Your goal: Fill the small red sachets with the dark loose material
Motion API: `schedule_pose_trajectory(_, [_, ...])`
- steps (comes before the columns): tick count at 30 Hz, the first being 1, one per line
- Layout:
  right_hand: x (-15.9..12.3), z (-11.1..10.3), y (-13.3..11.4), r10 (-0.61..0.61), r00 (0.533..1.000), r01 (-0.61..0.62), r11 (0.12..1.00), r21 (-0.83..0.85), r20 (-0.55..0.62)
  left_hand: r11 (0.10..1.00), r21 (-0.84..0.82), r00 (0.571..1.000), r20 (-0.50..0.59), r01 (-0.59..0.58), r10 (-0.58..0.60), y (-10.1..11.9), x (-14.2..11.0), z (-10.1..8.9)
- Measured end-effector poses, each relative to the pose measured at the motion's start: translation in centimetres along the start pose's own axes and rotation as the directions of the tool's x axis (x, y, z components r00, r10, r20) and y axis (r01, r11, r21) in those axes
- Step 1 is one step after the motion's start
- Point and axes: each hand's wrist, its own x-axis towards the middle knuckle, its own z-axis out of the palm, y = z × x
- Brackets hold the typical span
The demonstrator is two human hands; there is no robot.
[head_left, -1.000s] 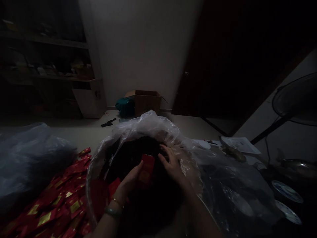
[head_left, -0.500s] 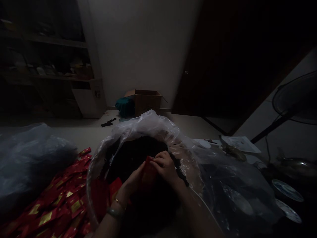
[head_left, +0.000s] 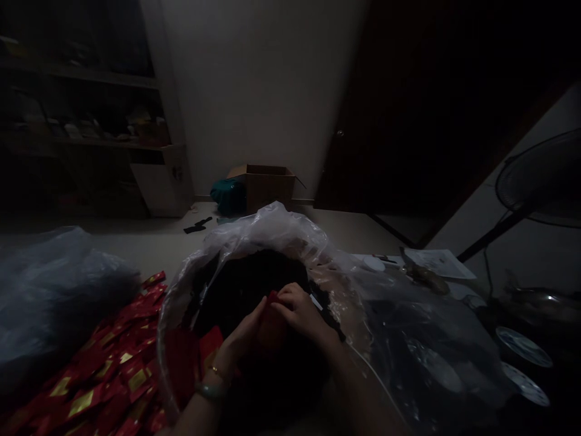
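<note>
Both my hands are on a small red packet [head_left: 272,330], held upright above a wide round container lined with clear plastic [head_left: 284,221]. My left hand [head_left: 242,333], with a gold bracelet and a pale bangle at the wrist, grips the packet's left side. At the packet's top right edge, my right hand [head_left: 299,310] pinches with its fingers. Dark loose material [head_left: 249,275] fills the container. Beyond my right hand a thin white object [head_left: 316,301] pokes up from it. More red packets [head_left: 209,345] lie inside the left rim, partly behind my left arm.
A heap of red and gold packets [head_left: 118,363] spreads at the left beside a large plastic bag [head_left: 63,290]. Clear plastic sheeting [head_left: 426,327] covers the right side, near patterned dishes [head_left: 524,346] and a fan [head_left: 540,175]. A cardboard box [head_left: 270,188] stands by the wall.
My right hand has shifted slightly left and down along the packet's top, its fingers now more over the edge. The white object beside it shows more. My left hand has barely moved.
</note>
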Motion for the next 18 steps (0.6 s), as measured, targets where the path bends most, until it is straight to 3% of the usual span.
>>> schedule_pose_trajectory(5, [0.0, 0.0, 0.1, 0.004, 0.996, -0.015, 0.992, 0.128, 0.090, 1.000, -0.020, 0.998, -0.061, -0.012, 0.011, 0.3, -0.3, 0.5])
schedule_pose_trajectory(11, [0.0, 0.5, 1.2, 0.164, 0.974, -0.113, 0.950, 0.291, -0.156, 0.999, 0.035, 1.000, -0.010, -0.008, 0.009, 0.1, 0.1, 0.1])
schedule_pose_trajectory(13, [0.1, 0.6, 1.6, 0.219, 0.963, -0.168, 0.944, 0.284, -0.158, 0.997, 0.074, 1.000, 0.014, -0.013, 0.012, 0.0, 0.2, 0.0])
schedule_pose_trajectory(16, [0.0, 0.7, 1.8, 0.322, 0.946, -0.297, 0.909, 0.292, -0.040, 0.962, 0.208, 0.984, 0.020, -0.179, 0.178, 0.2, 0.3, 0.2])
schedule_pose_trajectory(18, [-0.1, 0.7, 1.8, 0.357, 0.934, -0.343, 0.888, 0.308, 0.012, 0.866, 0.360, 0.931, 0.027, -0.348, 0.364, 0.6, 0.2, 0.4])
